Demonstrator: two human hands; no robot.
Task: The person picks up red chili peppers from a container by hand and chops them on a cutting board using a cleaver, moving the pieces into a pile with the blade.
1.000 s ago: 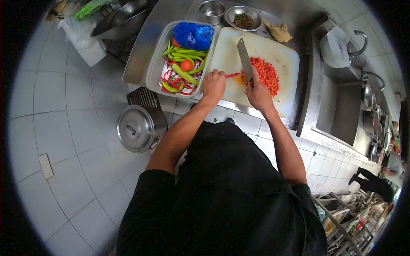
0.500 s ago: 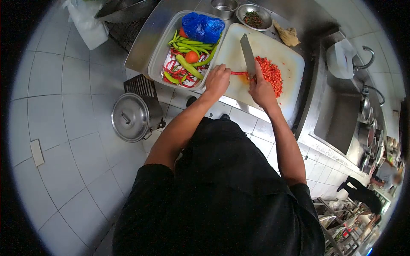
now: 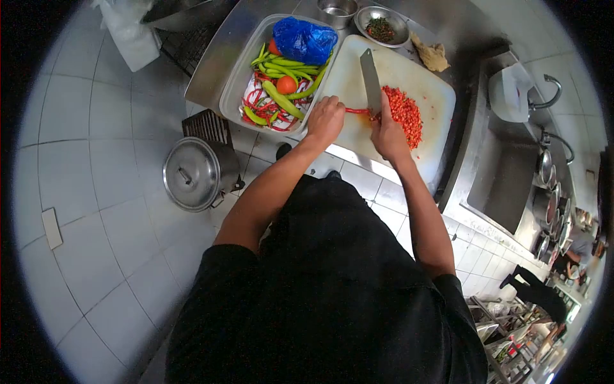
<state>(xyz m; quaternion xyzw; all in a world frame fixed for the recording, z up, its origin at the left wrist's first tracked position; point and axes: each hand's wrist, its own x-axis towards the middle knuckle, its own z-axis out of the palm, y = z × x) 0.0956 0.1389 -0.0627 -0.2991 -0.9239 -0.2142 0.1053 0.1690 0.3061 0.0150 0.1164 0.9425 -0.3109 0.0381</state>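
Observation:
My left hand (image 3: 326,120) is closed around red chili peppers (image 3: 356,111), whose ends stick out to the right over the white cutting board (image 3: 348,64). In my right hand (image 3: 389,134) is the handle of a cleaver (image 3: 370,80); its broad blade stands at the peppers' cut end and points away from me. A heap of chopped red chili (image 3: 403,115) lies just right of the blade. Left of the board, a clear plastic tub (image 3: 231,89) holds long green peppers (image 3: 278,99), red chilies, a tomato (image 3: 286,85) and a blue plastic bag (image 3: 304,40).
Behind the board stand a metal bowl (image 3: 382,40) with dark dried bits, a steel pot (image 3: 337,11) and a crumpled brown cloth (image 3: 432,54). A sink (image 3: 502,179) is at right. A lidded pot (image 3: 192,176) sits low at left. Another person (image 3: 540,291) is far right.
The cleaver and my right hand have shifted very slightly at the peppers' end. My left hand keeps its hold in nearly the same place.

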